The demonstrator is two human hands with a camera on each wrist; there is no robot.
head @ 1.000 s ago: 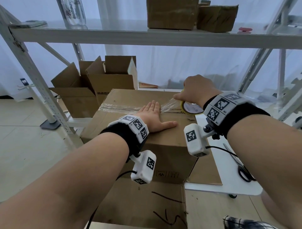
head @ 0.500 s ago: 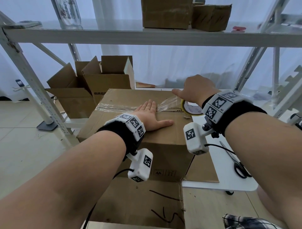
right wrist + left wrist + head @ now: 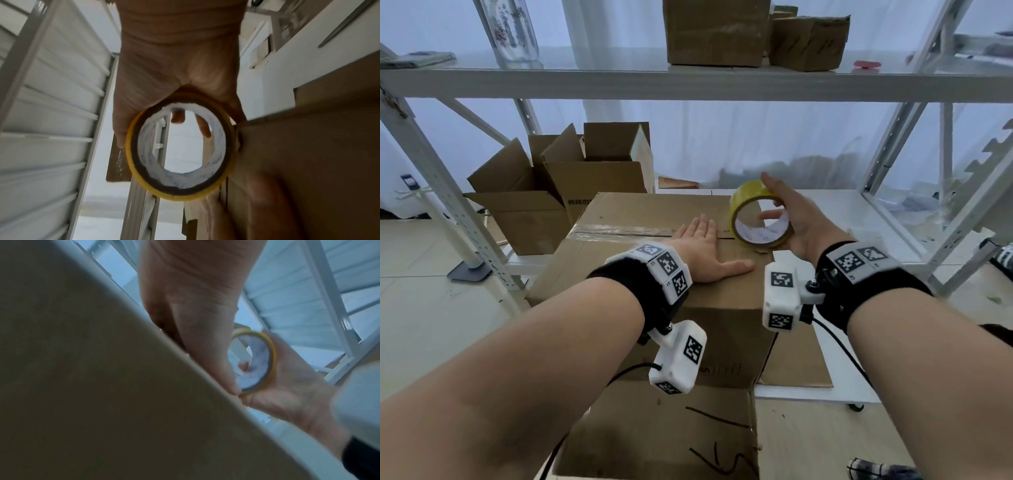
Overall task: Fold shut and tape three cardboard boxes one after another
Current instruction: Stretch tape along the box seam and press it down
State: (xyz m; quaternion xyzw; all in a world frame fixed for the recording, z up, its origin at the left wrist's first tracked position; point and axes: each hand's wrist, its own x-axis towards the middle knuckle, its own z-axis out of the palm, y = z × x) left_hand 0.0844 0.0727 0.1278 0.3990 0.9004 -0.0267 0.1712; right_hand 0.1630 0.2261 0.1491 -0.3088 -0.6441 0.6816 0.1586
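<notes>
A closed cardboard box (image 3: 654,212) stands in front of me, with clear tape along the left part of its top seam. My left hand (image 3: 703,246) lies flat on the seam, fingers straight. My right hand (image 3: 798,222) holds a yellow tape roll (image 3: 756,219) on edge above the box's right end, thumb over the top and fingers behind it. The roll (image 3: 180,152) fills the right wrist view, with the hand's fingertips seen through its core. In the left wrist view the box's side (image 3: 82,386) fills the left, and the roll (image 3: 255,363) sits beyond my left hand's thumb.
Two open empty boxes (image 3: 571,185) stand behind on the left, by a white rack post (image 3: 441,192). Two more boxes (image 3: 722,31) sit on the shelf above. A white table (image 3: 825,394) lies to the right. A flattened cardboard piece (image 3: 661,431) hangs below the box.
My right hand has turned palm up and lifted the tape roll off the box's right end, so the roll now stands on edge. The stretched strip of tape is gone from view. My left hand stayed flat.
</notes>
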